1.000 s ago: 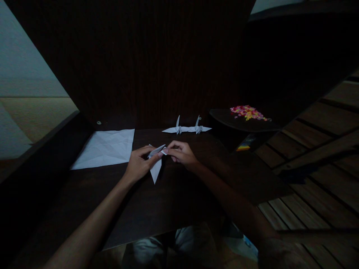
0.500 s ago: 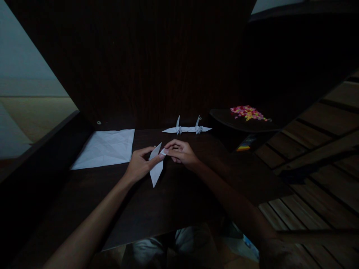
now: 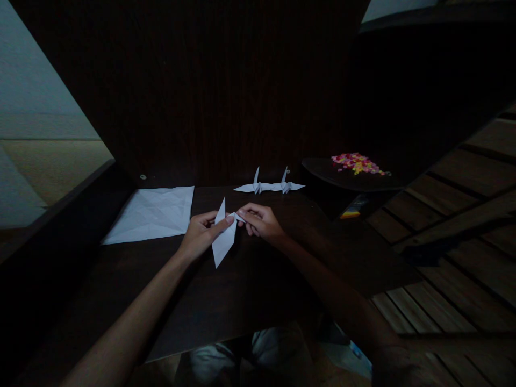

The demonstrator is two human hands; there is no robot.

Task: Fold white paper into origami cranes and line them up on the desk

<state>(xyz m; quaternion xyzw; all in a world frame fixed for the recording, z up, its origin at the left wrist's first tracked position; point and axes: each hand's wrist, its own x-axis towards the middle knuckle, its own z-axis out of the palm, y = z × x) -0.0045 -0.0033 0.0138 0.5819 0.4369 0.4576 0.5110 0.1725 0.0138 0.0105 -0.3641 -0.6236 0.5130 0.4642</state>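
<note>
A white folded paper crane (image 3: 224, 245) is held up over the dark table, its two pointed wings spread toward and away from me. My left hand (image 3: 200, 232) pinches its middle, thumb on top and fingers beneath. On the other side, my right hand (image 3: 261, 220) is closed on a thin pointed end of the same crane, between thumb and forefinger. Behind my hands, two finished-looking white paper cranes (image 3: 269, 186) stand side by side against the back panel, wing to wing.
Creased white paper sheets (image 3: 155, 212) lie flat at the left of the table (image 3: 201, 301). On a small rounded shelf (image 3: 322, 171) at the right is a pile of tiny pink, red and yellow pieces (image 3: 357, 163). A wooden slatted surface (image 3: 443, 242) lies further right.
The crane has turned slightly in my left hand, its near wing shifting left. My right fingers have moved a little right, and more of the thin pointed end shows.
</note>
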